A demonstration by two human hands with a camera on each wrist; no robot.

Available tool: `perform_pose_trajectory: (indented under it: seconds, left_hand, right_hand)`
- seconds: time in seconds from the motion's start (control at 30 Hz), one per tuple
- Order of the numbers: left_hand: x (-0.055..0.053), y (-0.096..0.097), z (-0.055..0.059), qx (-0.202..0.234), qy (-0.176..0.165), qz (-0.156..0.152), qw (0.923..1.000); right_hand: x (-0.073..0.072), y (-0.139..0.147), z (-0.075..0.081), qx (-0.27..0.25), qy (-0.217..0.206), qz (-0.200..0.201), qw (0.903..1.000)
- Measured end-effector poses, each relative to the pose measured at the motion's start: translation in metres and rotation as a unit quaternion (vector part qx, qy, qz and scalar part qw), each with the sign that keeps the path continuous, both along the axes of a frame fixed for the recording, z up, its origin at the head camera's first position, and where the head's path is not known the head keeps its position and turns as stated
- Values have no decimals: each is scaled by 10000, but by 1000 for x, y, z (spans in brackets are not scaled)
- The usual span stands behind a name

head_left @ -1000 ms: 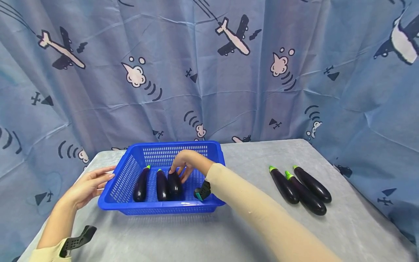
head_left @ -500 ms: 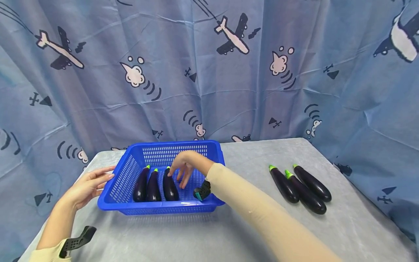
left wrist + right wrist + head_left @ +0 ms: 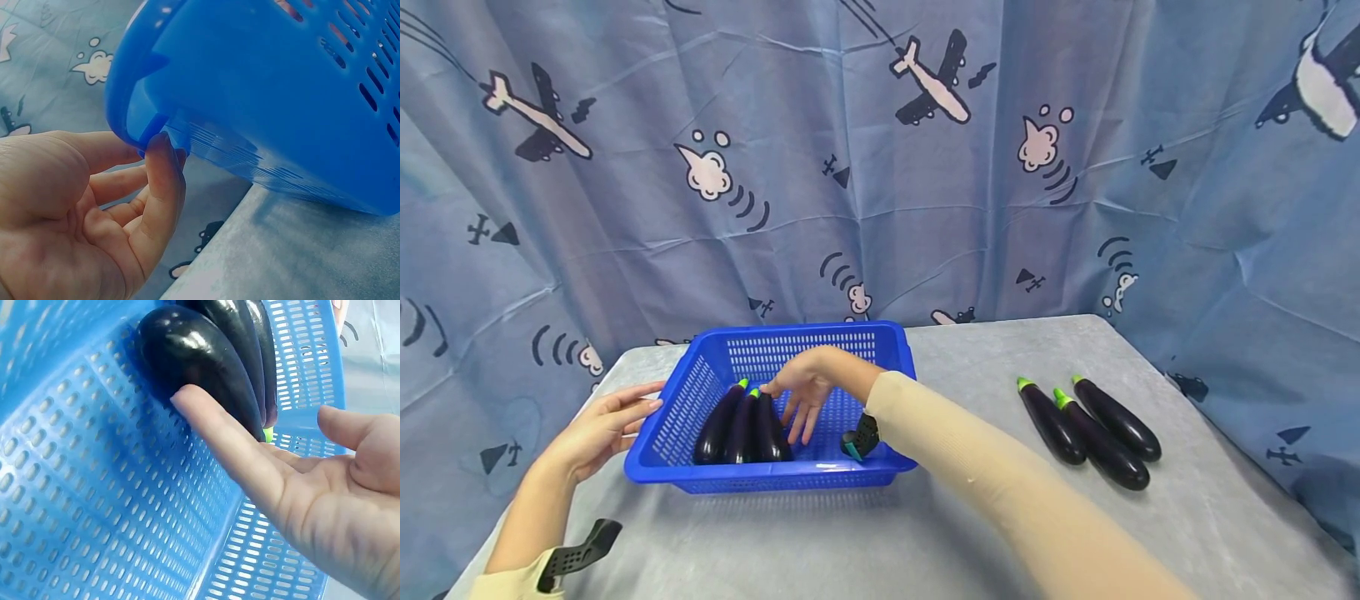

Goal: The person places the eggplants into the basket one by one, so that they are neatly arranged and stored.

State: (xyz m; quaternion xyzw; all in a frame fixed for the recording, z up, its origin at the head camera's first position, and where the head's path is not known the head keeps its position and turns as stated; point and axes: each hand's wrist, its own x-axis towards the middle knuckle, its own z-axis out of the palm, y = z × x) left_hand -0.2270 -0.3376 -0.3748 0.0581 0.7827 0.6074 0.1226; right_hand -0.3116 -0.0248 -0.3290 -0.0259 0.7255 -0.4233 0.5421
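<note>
In the head view, three dark purple eggplants (image 3: 775,433) with green caps lie side by side in the left half of a blue plastic basket (image 3: 831,468). My right hand (image 3: 808,385) reaches into the basket just right of them. Its fingers are extended, the palm faces the eggplants, and one fingertip lies against the nearest eggplant (image 3: 200,356) in the right wrist view. Outside the basket, my left hand (image 3: 602,425) holds its left side. The left wrist view shows the left fingertips (image 3: 161,147) at the basket's rim lip, from below.
Three more eggplants (image 3: 1101,437) lie together on the right side of the grey table (image 3: 970,367), caps pointing away. A blue curtain (image 3: 805,167) with airplane prints hangs behind the table. Black wrist straps (image 3: 580,554) sit over the sleeves.
My right hand has moved left inside the basket, and its fingers have spread from over the rightmost eggplant. The eggplants have shifted left and closed together. My left hand has stayed put.
</note>
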Motion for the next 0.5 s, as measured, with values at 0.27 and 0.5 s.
perform_pose_trajectory:
  seconds: [0.27, 0.5]
  left_hand:
    - [1, 3, 1, -166, 1, 62, 9998]
    - [1, 2, 2, -220, 7, 85, 9997]
  right_hand:
    - [-3, 9, 6, -152, 185, 215, 9995]
    - [-5, 21, 19, -378, 423, 60, 9984]
